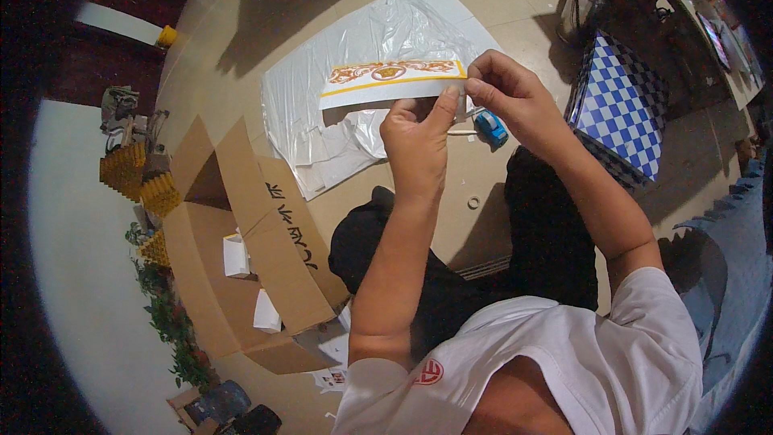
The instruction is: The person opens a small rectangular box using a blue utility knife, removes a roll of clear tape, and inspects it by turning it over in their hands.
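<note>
A white paper strip [342,99] with an orange printed pattern and yellow edging is held up between my two hands. My left hand [417,141] pinches its lower edge, thumb in front, near the right end. At the strip's right end my right hand [511,95] has thumb and forefinger pressed together at the corner. Below the strip lies a crumpled clear plastic sheet [302,133], spread over a white board [447,0]. A small blue object [490,128], its kind unclear, sits just under my hands. My fingers behind the strip are partly hidden.
An open cardboard box [278,250] on the left holds small white cartons [236,256]. To the right stands a blue-and-white checkered bag or box [618,109], with a metal container [588,4] behind it. A small ring [473,203] lies on the floor between my legs.
</note>
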Tool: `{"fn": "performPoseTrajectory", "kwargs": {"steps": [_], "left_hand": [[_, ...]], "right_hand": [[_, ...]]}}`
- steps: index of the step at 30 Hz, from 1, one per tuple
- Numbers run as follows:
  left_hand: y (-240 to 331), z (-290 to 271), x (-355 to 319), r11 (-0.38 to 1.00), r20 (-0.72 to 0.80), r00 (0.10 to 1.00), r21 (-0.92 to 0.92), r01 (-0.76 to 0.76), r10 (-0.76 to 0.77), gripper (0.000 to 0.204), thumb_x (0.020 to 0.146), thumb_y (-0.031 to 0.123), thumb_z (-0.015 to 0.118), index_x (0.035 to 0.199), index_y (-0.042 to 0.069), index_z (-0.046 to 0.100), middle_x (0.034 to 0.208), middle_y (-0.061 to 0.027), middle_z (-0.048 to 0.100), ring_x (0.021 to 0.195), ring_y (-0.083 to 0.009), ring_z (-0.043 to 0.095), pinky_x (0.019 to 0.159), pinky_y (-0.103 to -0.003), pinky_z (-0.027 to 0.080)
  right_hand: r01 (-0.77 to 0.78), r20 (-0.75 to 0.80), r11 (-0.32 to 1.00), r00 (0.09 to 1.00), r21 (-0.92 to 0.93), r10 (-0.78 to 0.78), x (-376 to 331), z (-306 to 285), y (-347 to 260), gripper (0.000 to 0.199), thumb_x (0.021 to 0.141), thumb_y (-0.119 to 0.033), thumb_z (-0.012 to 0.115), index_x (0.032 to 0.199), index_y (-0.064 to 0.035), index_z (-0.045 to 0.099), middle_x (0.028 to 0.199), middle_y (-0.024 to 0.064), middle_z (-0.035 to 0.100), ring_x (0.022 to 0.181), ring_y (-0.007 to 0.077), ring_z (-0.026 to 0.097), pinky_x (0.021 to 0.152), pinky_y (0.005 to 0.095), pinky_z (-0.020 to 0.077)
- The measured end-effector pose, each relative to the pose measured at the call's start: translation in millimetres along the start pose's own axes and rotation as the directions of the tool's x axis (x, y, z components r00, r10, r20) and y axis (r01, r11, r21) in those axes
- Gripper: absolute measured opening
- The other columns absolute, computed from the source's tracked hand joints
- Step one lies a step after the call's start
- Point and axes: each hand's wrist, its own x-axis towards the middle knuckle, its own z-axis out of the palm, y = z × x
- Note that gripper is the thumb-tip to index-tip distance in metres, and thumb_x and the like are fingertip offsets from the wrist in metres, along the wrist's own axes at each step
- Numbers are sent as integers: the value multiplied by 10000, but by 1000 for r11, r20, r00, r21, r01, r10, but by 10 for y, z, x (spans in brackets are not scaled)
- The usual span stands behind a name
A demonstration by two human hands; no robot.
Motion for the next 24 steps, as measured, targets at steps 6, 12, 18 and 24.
{"fn": "performPoseTrajectory", "kwargs": {"steps": [6, 12, 18, 24], "left_hand": [[-111, -39, 40, 980, -88, 993, -189, 67, -85, 263, 820, 118, 742, 1046, 21, 649, 926, -45, 671, 777, -110, 620, 661, -231, 505], [-81, 115, 2, 989, -155, 988, -145, -32, 9, 243, 829, 95, 732, 1022, -32, 656, 941, -64, 669, 795, -110, 616, 710, -250, 512], [-44, 166, -35, 989, -169, 984, -129, -77, 55, 226, 837, 87, 723, 1023, -20, 654, 948, -62, 671, 821, -119, 626, 738, -260, 518], [-68, 175, -17, 986, -156, 986, -148, -78, 54, 215, 823, 102, 741, 1002, 10, 665, 893, -38, 676, 773, -105, 616, 687, -244, 495]], "right_hand": [[-79, -37, 990, 996, 120, 84, -47, 83, -17, 182, 919, -199, 622, 914, -29, 558, 797, -11, 562, 767, 64, 519, 698, 230, 443], [-17, -122, 985, 992, 169, 38, -57, 138, 66, 170, 914, -179, 633, 905, -27, 557, 796, -12, 566, 745, 58, 514, 675, 215, 428], [46, -162, 988, 987, 146, -22, -80, 189, 13, 177, 916, -181, 633, 918, -22, 556, 796, -12, 565, 742, 52, 510, 664, 207, 421], [53, -171, 987, 985, 150, -27, -76, 191, 14, 177, 914, -177, 635, 920, -17, 559, 804, -6, 575, 749, 55, 524, 664, 206, 429]]}}
